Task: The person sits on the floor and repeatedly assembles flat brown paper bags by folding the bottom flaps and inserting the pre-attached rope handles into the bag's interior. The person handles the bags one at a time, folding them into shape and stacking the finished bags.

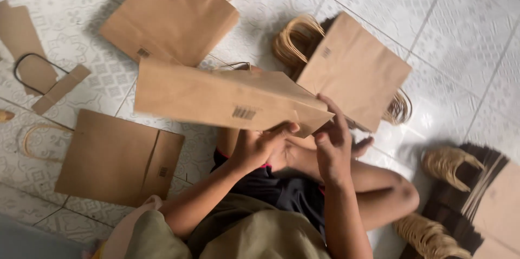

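I hold a flat brown paper bag [216,94] up in front of me, lying sideways with a barcode patch near its lower edge. My left hand [259,145] grips the bag's bottom edge from underneath. My right hand [331,140] pinches the bag's right corner with fingers on top. My crossed legs show below the hands.
Stacks of brown paper bags with twisted handles lie on the tiled floor: one at the top [173,12], one at the right [352,66], one flat at the left [116,159]. Another pile [466,205] sits at the lower right. Cardboard strips and a black handle loop [32,75] lie far left.
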